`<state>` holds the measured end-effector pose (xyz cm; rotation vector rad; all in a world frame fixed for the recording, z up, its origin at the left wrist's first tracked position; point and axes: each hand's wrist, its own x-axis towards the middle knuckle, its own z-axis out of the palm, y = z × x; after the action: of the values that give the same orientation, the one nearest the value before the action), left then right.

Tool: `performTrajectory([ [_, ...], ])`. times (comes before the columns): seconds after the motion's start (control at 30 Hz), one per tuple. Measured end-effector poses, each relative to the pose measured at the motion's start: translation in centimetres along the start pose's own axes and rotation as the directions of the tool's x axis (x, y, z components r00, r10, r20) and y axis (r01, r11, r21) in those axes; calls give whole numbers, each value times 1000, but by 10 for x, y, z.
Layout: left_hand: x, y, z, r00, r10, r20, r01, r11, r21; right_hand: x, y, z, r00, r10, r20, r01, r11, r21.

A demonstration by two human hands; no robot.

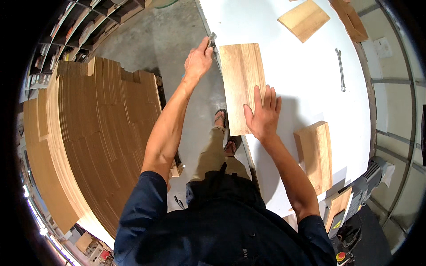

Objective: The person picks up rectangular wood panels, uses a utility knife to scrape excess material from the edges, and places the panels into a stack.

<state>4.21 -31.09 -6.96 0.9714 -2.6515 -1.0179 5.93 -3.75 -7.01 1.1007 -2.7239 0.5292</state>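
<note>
A rectangular wooden board [242, 71] lies along the left edge of the white table, its long side close to that edge. My right hand [265, 113] rests with spread fingers on the board's near right part, the fingertips reaching its right side. Beyond the board's far left corner, my left hand [198, 62] is closed round a small metal-ended tool [211, 41] at the table edge. Most of that tool is hidden in the fist, so its exact kind cannot be made out.
The white table [306, 75] also bears a wrench [341, 71], a thick wooden block [315, 155] at near right and another board [304, 20] at the far side. Tall stacks of brown sheets [97, 115] stand to the left. A machine [368, 179] is at lower right.
</note>
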Motion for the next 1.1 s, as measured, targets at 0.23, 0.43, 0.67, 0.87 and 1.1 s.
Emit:
performTrajectory([
  [0.23,-32,-12,8,900,-157,407,392,701,-596,-1,2,-3,996,3,92,-2,1000,-16],
  [0.43,0,-27,11,930,-235,281,366,581,-726,-1,-1,-3,992,-9,122,10,1000,-7],
  [0.67,-6,-34,3,975,-72,211,197,721,-665,-2,1,-1,990,12,141,-8,1000,-28],
  [0.87,-3,-19,0,953,296,-58,-299,900,-317,-2,-2,-5,993,9,120,-8,1000,-8],
  [1.1,-70,-35,11,756,653,46,-646,755,-115,-1,-4,-3,998,-3,58,3,1000,7],
])
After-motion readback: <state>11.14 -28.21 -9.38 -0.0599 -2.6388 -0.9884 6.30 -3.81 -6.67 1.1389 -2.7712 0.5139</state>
